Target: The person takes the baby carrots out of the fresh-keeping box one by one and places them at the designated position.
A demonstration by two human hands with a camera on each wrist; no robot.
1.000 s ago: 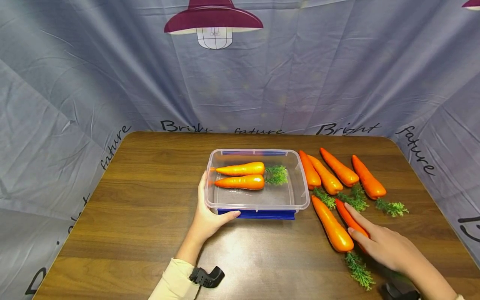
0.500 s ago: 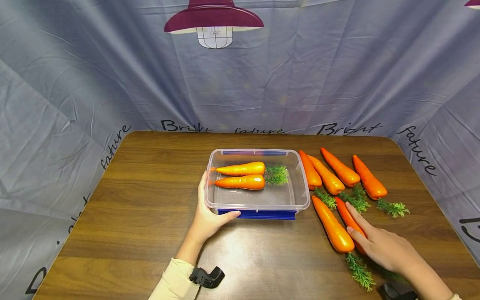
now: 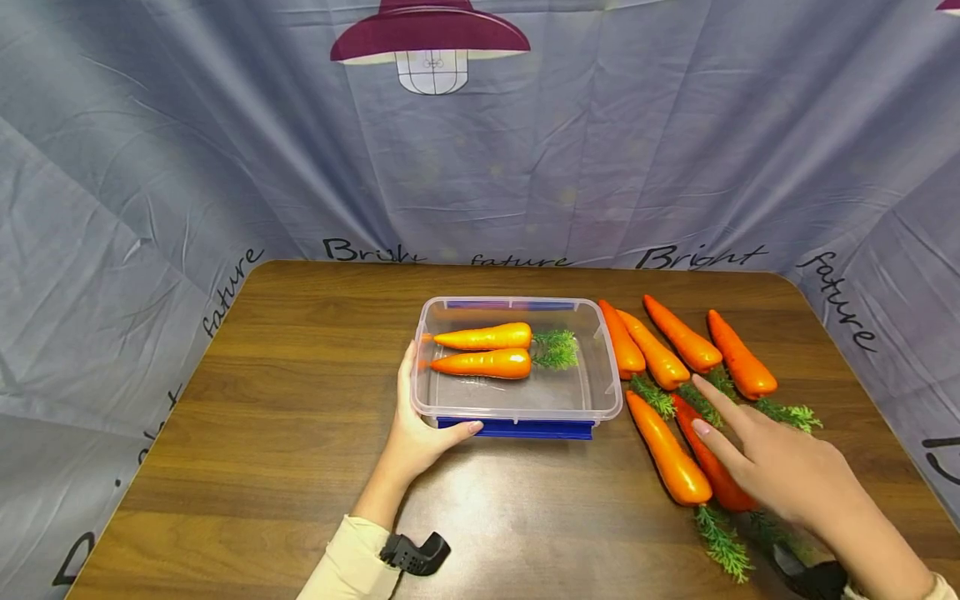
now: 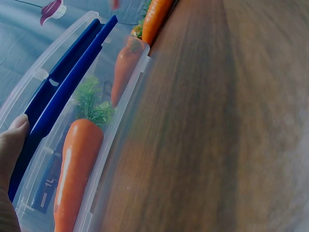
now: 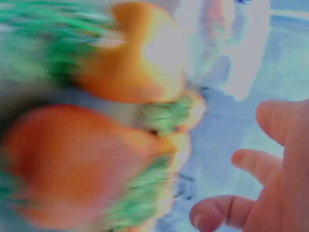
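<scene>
My left hand point(image 3: 418, 440) grips the left end of a clear plastic food container point(image 3: 525, 414), its thumb along the blue front latch point(image 3: 536, 429). Two carrots lie side by side inside, an upper carrot point(image 3: 487, 337) and a lower carrot point(image 3: 487, 364), green tops to the right. My right hand point(image 3: 795, 467) hovers with extended fingers over a red carrot point(image 3: 708, 458) and holds nothing. Left of that one lies an orange carrot point(image 3: 667, 450). The right wrist view is blurred, with the right hand point(image 5: 270, 169) apart from the carrots.
Several more carrots lie behind, including one against the container's right side point(image 3: 621, 342) and a far-right carrot point(image 3: 738, 354). They rest on a wooden table point(image 3: 300, 400). A grey printed curtain point(image 3: 570, 167) hangs along its back and sides.
My right hand, which was touching the red carrot, has lifted off it and moved up a little to the right. The left hand and container have stayed in place.
</scene>
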